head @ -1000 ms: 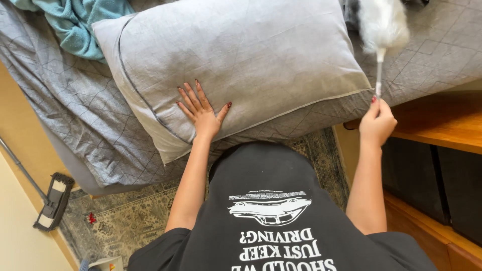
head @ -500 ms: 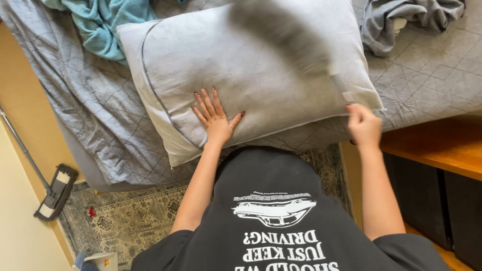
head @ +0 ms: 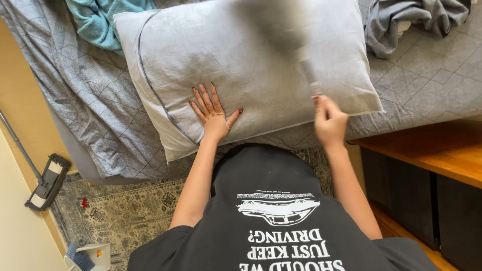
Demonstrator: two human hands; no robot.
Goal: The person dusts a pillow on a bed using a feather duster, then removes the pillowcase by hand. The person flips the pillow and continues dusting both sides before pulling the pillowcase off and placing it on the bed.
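A large grey pillow lies on a bed covered by a grey quilted spread. My left hand rests flat on the pillow's near edge, fingers spread. My right hand grips the handle of a feather duster. The duster's head is a grey blur over the pillow's upper middle.
A teal cloth lies at the bed's far left, a crumpled grey garment at the far right. A wooden shelf unit stands to the right. On the patterned rug sit a flat mop and a dustpan with brush.
The duster swept from the pillow's right corner leftward across the pillow. My right hand moved left and closer to the pillow. My left hand stayed pressed on it.
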